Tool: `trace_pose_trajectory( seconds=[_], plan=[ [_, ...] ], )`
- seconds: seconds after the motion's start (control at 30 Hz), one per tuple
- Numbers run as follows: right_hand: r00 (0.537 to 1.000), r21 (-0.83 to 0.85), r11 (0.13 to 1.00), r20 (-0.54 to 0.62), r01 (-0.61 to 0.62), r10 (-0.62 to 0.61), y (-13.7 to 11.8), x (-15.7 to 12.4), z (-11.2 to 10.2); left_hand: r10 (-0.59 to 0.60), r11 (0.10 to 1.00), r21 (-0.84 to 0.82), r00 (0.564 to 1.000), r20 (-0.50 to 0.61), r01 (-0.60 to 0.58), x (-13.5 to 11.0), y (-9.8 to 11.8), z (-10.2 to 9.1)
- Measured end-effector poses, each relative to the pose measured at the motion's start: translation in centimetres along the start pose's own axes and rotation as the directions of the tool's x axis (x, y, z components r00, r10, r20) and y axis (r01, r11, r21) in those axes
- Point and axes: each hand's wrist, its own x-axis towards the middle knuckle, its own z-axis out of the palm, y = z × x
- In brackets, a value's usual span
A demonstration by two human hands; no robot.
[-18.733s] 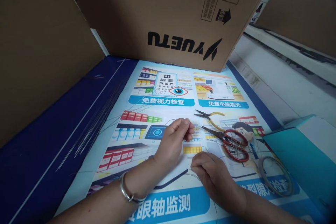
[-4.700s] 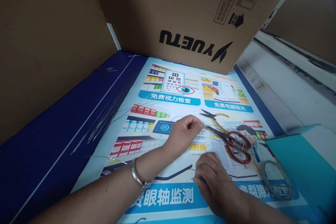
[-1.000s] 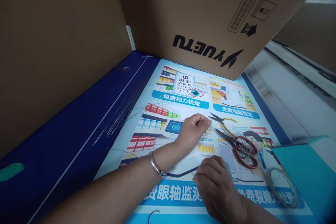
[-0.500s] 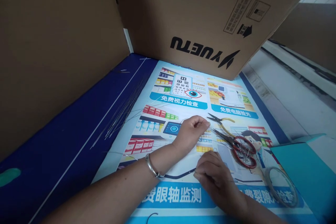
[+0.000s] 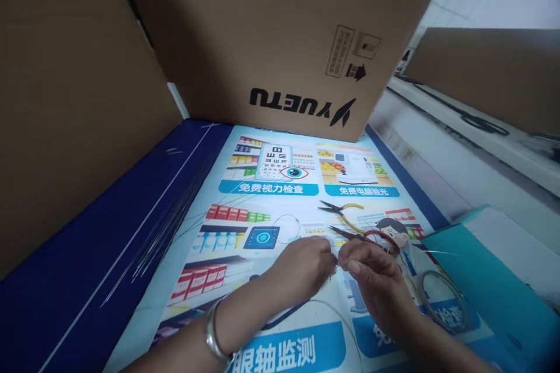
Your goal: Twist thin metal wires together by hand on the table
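My left hand [image 5: 308, 265], with a silver bangle on its wrist, is closed in a pinch. Its fingertips meet those of my right hand [image 5: 371, 271], which is also closed. Between them they grip a thin wire [image 5: 339, 317]; the exact pinched spot is hidden by the fingers. Part of a thin wire loop [image 5: 300, 227] curves out above my left hand. Just beyond my right hand lie red-handled scissors [image 5: 341, 233], partly covered by that hand. Pliers with yellow handles [image 5: 352, 206] rest farther back.
A coil of wire [image 5: 464, 317] lies at the right, beside a turquoise box flap [image 5: 476, 262]. Straight wires [image 5: 151, 245] are spread on the dark blue left part of the printed sheet. Large cardboard panels [image 5: 280, 29] stand at the back and left.
My hands have come together from apart, fingertips now meeting. My right hand has moved up to the left one. The view has shifted, showing more on the right.
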Motion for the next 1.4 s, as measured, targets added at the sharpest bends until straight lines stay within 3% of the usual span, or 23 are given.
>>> trace_pose_trajectory(
  seconds=[0.17, 0.37, 0.63, 1.0, 1.17, 1.27, 1.4],
  plan=[
    [0.993, 0.066, 0.993, -0.066, -0.095, 0.099, -0.1, -0.4, -1.1, 0.057, 0.987, 0.144, 0.993, 0.102, -0.071, 0.0, 0.4, 0.3],
    [0.97, 0.088, 0.981, -0.154, -0.175, 0.187, 1.2, -1.6, -2.3, 0.042, 0.979, 0.194, 0.991, 0.129, -0.066, 0.2, 0.7, 0.2],
    [0.96, 0.093, 0.973, -0.169, -0.209, 0.222, 1.7, -1.7, -2.4, -0.041, 0.994, -0.103, 0.993, -0.113, 0.029, -0.2, 1.2, 0.1],
    [0.96, -0.026, 0.978, -0.2, -0.205, 0.196, 1.9, -1.9, -2.1, 0.039, 0.989, -0.135, 0.98, -0.193, -0.066, -0.4, 1.8, 0.6],
    [0.964, 0.035, 0.984, -0.194, -0.177, 0.181, 1.9, -1.9, -1.6, -0.01, 0.993, -0.12, 0.971, -0.238, -0.019, -0.4, 2.4, 1.0],
    [0.969, 0.066, 0.986, -0.185, -0.151, 0.161, 1.8, -1.7, -1.4, -0.025, 0.993, -0.12, 0.973, -0.229, -0.002, -0.3, 2.7, 1.0],
    [0.966, 0.056, 0.974, -0.124, -0.22, 0.225, 1.4, -1.4, -1.8, 0.003, 0.994, -0.11, 0.982, -0.19, -0.024, -0.4, 2.5, 0.6]
  ],
)
